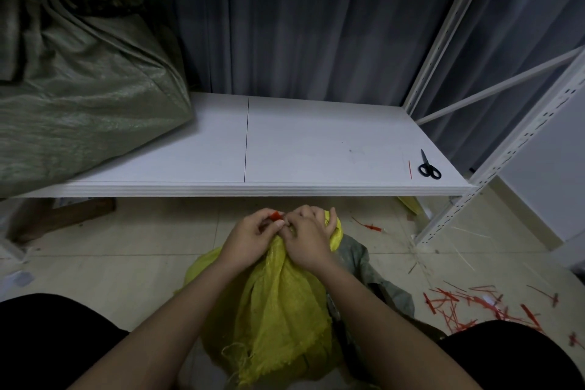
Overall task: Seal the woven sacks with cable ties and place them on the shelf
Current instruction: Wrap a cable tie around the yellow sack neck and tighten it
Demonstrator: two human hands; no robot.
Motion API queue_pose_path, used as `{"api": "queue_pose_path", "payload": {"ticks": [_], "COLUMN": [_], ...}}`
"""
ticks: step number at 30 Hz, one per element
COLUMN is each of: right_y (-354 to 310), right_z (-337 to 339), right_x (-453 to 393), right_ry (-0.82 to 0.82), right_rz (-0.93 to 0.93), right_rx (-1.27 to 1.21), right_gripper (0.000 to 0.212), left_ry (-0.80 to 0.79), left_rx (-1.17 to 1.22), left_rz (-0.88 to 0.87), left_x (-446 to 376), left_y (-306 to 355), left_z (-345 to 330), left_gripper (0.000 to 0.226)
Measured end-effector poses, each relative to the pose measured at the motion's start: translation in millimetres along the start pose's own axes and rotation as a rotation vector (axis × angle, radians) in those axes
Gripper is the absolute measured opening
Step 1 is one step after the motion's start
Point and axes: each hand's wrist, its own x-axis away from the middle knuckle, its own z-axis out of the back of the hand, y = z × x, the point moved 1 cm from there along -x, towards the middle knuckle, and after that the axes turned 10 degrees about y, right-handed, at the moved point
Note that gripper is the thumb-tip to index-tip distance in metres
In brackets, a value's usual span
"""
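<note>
Red plastic shows between the fingertips of both hands: a small piece of a cable tie is pinched at the gathered neck of the yellow woven sack. The left hand has its fingers curled over the bunched fabric, thumb and forefinger closed on the red tie. The right hand is curled tight round the neck of the sack just beside it, knuckles touching the left hand, with a fold of yellow weave bulging past its far side. The sack is coarse, open-meshed plastic weave with a frayed, stringy edge hanging near the person; it stands on the tiled floor directly under the hands, in front of the shelf. Beyond the sack runs the white board of the shelf, smooth and flat, held by a perforated white metal upright. On the shelf, left of the sack, lies a large grey-green woven sack, glossy and creased. On the shelf, right of the sack, lie black-handled scissors and, just beside them, a thin red cable tie. On the floor right of the yellow sack lies a scatter of red tie offcuts. No readable writing shows.
</note>
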Motion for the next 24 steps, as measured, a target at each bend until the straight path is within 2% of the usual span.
{"api": "queue_pose_path", "payload": {"ticks": [8,12,13,16,17,20,24], "right_y": [-2,2,3,8,11,22,31], "right_z": [4,8,10,20,22,27,34], "right_x": [7,7,6,2,-1,-6,-8], "right_ry": [0.0,-0.084,-0.121,-0.255,-0.281,-0.32,-0.274], "right_rz": [0.047,0.153,0.191,0.24,0.271,0.402,0.328], "right_rx": [0.039,0.049,0.059,0.056,0.072,0.191,0.151], "right_gripper": [0.032,0.021,0.024,0.053,0.057,0.049,0.045], "left_ry": [0.104,0.142,0.144,0.138,0.141,0.15,0.17], "left_rx": [-0.118,-0.198,-0.207,-0.203,-0.194,-0.184,-0.141], "left_rz": [-0.002,-0.057,-0.065,-0.071,-0.066,-0.069,-0.048], "left_x": [1,3,3,4,4,5,10], "left_y": [2,3,3,2,1,1,-2], "left_z": [-4,-5,-4,-3,-2,-1,1], "left_gripper": [0.016,0.017,0.017,0.025,0.028,0.017,0.017]}}
